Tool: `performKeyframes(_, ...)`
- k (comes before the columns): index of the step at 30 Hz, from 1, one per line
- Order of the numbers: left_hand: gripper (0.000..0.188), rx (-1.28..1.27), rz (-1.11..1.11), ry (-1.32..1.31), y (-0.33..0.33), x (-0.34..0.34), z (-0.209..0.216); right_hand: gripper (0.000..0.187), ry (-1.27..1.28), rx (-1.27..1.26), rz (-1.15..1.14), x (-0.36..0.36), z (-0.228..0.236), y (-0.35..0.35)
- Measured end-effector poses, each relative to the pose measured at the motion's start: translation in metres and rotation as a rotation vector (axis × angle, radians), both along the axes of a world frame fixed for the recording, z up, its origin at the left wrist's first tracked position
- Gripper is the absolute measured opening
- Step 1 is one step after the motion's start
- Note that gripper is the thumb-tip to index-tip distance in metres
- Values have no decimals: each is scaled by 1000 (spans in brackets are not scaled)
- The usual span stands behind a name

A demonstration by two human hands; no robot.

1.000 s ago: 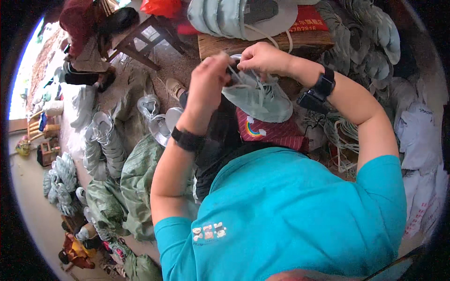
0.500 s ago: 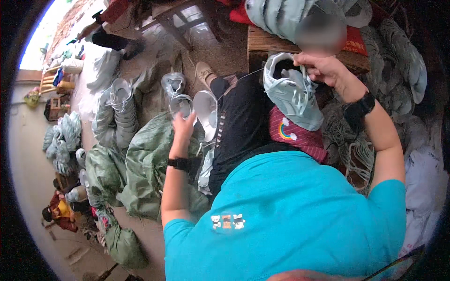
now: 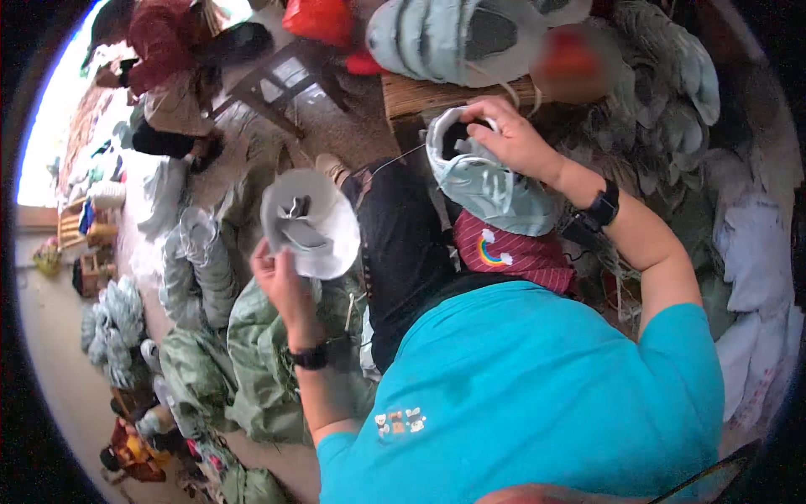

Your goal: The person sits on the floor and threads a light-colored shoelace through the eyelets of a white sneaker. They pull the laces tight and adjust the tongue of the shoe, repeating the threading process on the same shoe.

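Observation:
My left hand is raised at the left, its thumb and fingers pinching the edge of a white shoe upper that has a dark opening in its middle. At the right, my right hand grips the collar of a pale blue-green shoe upper. This upper rests over a maroon striped cloth with a rainbow patch, on my lap. A thin thread stretches leftward from the pale upper's collar. The fingertips inside that collar are partly hidden.
A wooden bench ahead carries a row of nested pale uppers. Green sacks and stacked uppers lie to the left. More uppers hang or pile at the right. Another person is at the far left, by a dark stool.
My left hand has taken hold of the white upper and lifted it, moving left. The right hand keeps its grip on the pale upper. The whole view has shifted somewhat.

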State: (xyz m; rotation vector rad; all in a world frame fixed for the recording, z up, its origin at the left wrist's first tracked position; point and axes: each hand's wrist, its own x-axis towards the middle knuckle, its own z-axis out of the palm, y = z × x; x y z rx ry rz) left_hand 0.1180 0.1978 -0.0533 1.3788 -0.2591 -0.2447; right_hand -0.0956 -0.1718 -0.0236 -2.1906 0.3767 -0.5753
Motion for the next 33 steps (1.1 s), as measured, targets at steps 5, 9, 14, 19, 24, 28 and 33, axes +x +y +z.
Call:
performKeyframes(5, 35, 295, 1, -657, -76, -30, 112, 26, 205, -70, -229, 1, 22, 2)
performKeyframes(9, 36, 464, -56, -1102, -145, -61, 133, 38, 203, -241, -165, -13, 38, 11)
performKeyframes(14, 29, 460, -42, -1360, -197, -118, 144, 44, 176, -272, 12, -38, 67, 25)
performKeyframes(19, 15, 437, -433, -1457, -231, -181, 92, 30, 63, 876, 47, -58, 42, -17)
performKeyframes(24, 17, 403, -584, -1476, -215, -190, 78, 35, -100, 647, -390, -54, 43, -12)
performKeyframes(28, 24, 279, -722, -1424, -212, -182, 83, 70, -127, 319, -175, -25, 53, 10)
performKeyframes(33, 26, 138, -259, -1187, -209, -117, 94, 78, -102, 290, -65, -37, 44, 1)
